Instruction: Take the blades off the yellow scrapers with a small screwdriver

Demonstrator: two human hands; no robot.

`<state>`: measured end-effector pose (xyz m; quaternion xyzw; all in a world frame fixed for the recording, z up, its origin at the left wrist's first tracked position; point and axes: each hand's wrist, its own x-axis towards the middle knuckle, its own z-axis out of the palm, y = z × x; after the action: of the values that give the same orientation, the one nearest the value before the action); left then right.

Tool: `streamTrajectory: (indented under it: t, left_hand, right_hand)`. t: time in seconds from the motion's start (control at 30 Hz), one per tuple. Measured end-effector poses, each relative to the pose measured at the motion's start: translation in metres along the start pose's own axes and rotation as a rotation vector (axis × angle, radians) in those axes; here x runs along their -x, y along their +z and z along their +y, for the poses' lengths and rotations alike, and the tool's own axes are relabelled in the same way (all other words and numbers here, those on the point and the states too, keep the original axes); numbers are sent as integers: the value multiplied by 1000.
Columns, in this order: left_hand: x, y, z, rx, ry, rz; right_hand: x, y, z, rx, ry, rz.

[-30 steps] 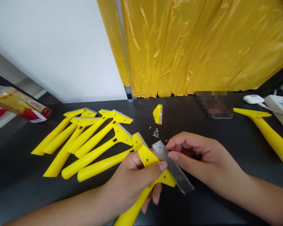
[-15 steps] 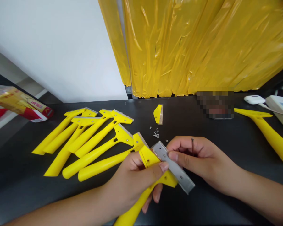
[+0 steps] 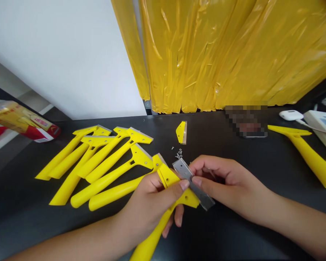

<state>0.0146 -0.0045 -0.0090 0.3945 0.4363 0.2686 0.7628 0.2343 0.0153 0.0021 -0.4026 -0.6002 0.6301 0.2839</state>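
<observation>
My left hand (image 3: 157, 199) grips a yellow scraper handle (image 3: 149, 235) just below its wide head, the thumb pressed over the front. Two screw holes show in that head. Along the head's edge lies a grey metal blade (image 3: 197, 188), tilted down to the right. My right hand (image 3: 220, 177) pinches the blade's outer edge between thumb and forefinger. A thin dark rod, partly hidden, also shows among the right fingers. Just beyond the hands lie small screws and nuts (image 3: 180, 153) in a loose cluster. Farther back rests a yellow clamp plate with a blade strip (image 3: 182, 132).
Several yellow scrapers with blades (image 3: 105, 159) lie side by side on the black table at left. Another yellow handle (image 3: 306, 156) lies at right, near a white power strip (image 3: 322, 125) and a white charging case (image 3: 290, 115). A packaged box (image 3: 24, 119) sits far left.
The blade has shifted slightly up and left with both hands, and its lower end has turned up a little. The dark rod in my right fingers now lies lower and shows less.
</observation>
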Motion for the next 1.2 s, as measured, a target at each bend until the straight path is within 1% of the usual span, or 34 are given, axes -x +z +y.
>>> streamTrajectory:
  t: [0.17,0.27,0.4,0.57,0.73,0.93,1.03,1.2]
  left_hand:
    - [-1,4,2,32,44,29]
    - [0,6,4,66,69,-5]
    - [1,8,8,59,68,-40]
    - [0,7,9,38,100,-17]
    - [-3,5,11,45,86,7]
    - [-3,5,10,64,82,-10]
    - [-3,5,9,93,84,-35]
    - [-3,3,8,110,94,-30]
  right_hand:
    - [-5,-4,2,64,-37,89]
    - [-8,-6,5,105,-40,110]
    - [-10,-6,7,93,-36,104]
    - [-11,-8,6,82,-33,109]
    - [-11,-9,6,95,-16,104]
    - [-11,-8,6,-55,51,66]
    - [-10,-8,6,-80,68,59]
    - [-13,-9,7,-85,20,29]
